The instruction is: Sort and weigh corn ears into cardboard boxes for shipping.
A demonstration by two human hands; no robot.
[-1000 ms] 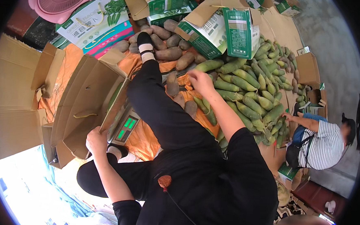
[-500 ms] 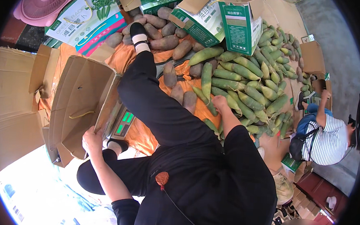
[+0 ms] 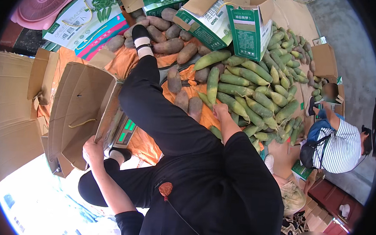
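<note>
The left hand point(image 3: 93, 148) grips a cardboard box point(image 3: 80, 107) flap (at nine o'clock); the right hand point(image 3: 220, 112) closes on a green radish point(image 3: 213, 85).

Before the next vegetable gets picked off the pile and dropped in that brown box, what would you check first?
1. Left hand steadies the cardboard box at its lower edge: ok.
2. Right hand is at the green vegetables; whether it grips one: cannot tell.
3. Box sits on the scale, whose green display is lit: ok.
4. Way from pile to box: the person's own outstretched leg lies across it: not ok.
5. Box's inside faces away from the camera; room left: cannot tell.
6. Other person crouches at the pile's far side, apart: ok.
</note>
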